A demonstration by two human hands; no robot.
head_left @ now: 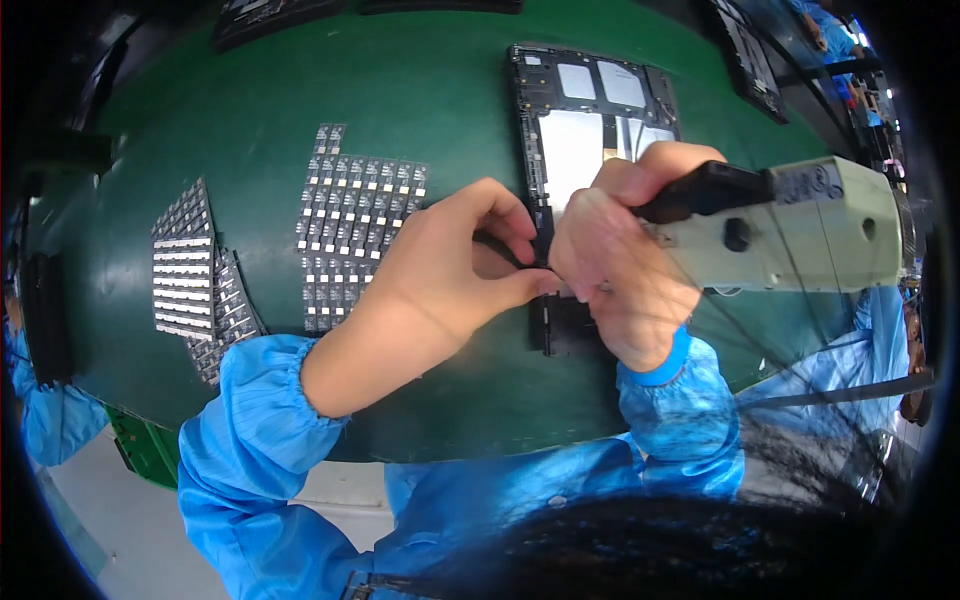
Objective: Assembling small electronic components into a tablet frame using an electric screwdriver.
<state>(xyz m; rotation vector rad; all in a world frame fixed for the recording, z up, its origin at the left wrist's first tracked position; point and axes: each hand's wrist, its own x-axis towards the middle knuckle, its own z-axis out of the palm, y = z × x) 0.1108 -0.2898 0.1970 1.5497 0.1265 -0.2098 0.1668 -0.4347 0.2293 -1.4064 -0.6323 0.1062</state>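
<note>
A black, flat electronic device housing (568, 140) with silver plates lies on the green table. At its left edge my left hand (430, 255) is bent, thumb and fingertips close together in a pinch; whatever sits between them is too small to make out. My right hand (630, 250) is over the housing, its fingers wrapped round a pale green electric screwdriver (800, 235) with a black lever (710, 190). The tool's body extends to the right, and its tip is hidden by the hand. My hands nearly meet at the housing's edge.
Left of my hands, small dark parts with pale patches lie in rows (355, 200). Further left are stacked sheets of similar parts (183, 270). More black housings (745, 60) rest at the table's far edge. A green crate (145, 450) stands below the table's left side.
</note>
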